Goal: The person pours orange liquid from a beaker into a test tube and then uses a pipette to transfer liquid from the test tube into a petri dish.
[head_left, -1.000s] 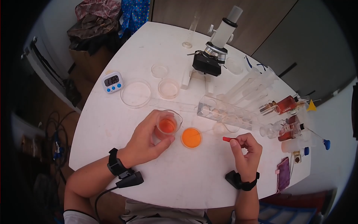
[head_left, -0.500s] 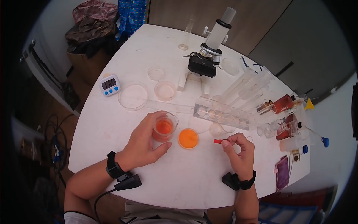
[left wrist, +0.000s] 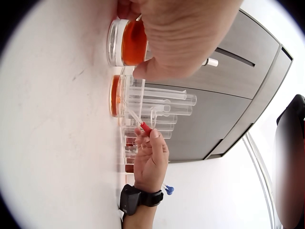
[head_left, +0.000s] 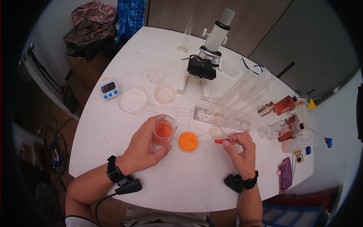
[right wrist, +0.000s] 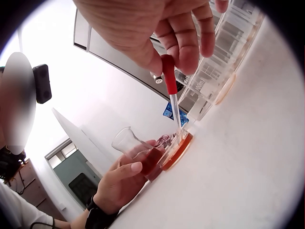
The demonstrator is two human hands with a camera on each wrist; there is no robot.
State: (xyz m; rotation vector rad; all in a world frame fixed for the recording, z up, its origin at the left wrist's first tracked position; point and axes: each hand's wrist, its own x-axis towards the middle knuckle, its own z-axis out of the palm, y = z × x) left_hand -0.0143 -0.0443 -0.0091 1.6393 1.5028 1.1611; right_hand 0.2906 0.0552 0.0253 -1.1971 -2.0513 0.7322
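Left hand (left wrist: 186, 38): fingers and thumb round a glass beaker (left wrist: 135, 44), red-orange liquid inside. Near the thumb tip: one shallow dish (left wrist: 114, 96), orange contents. Right hand (left wrist: 151, 162): fingertips pinch the red bulb of a dropper (left wrist: 146, 128), clear stem slanting from them toward the dish. Beyond the right fingers: several clear test tubes (left wrist: 178, 98). Behind both hands' fingers: grey cabinet (left wrist: 209, 117).

Bench: white-topped (head_left: 113, 151), set against grey-brown panelling (head_left: 242, 22).
Walls: painted white (right wrist: 114, 86).
Cardboard box (head_left: 85, 72): piled with dark and plaid cloth (head_left: 90, 26).
Floor: brown, strewn with black cables (head_left: 53, 140).
Light: pale, evenly spread.
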